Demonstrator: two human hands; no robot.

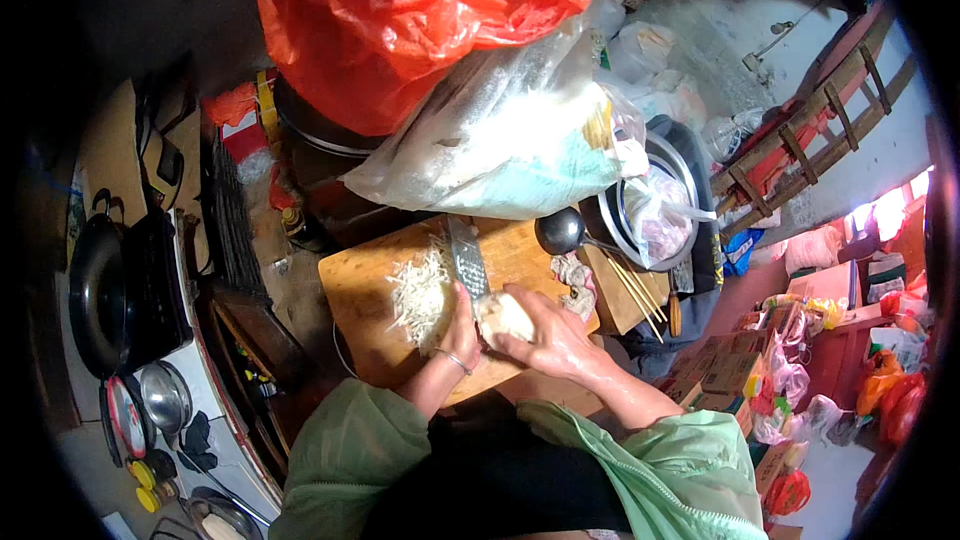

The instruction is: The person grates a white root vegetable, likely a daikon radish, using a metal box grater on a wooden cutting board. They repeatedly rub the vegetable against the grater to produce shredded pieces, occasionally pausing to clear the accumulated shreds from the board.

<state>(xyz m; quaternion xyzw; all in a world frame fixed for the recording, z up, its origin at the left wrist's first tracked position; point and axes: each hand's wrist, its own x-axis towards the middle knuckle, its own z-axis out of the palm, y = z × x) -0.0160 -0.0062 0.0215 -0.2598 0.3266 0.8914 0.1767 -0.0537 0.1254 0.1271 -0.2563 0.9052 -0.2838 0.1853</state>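
My left hand (459, 337), with a bracelet at the wrist, grips the near end of a flat metal grater (468, 255). A pale peeled chunk of root vegetable (504, 320) is in my right hand (551, 337), against the grater's lower part. Where the fingers wrap round, the grater's end is hidden. White shreds (420, 298) form a pile left of the grater. All of this is on a wooden cutting board (360, 262). Right of the grater, a crumpled cloth (574, 285) lies at the board's edge.
Plastic bags, one red (442, 7) and one clear (510, 135), bulge over the board's far edge. A black ladle (561, 231), wooden chopsticks (636, 291) and a pot (694, 180) stand at the right. A wok (97, 292) is at left.
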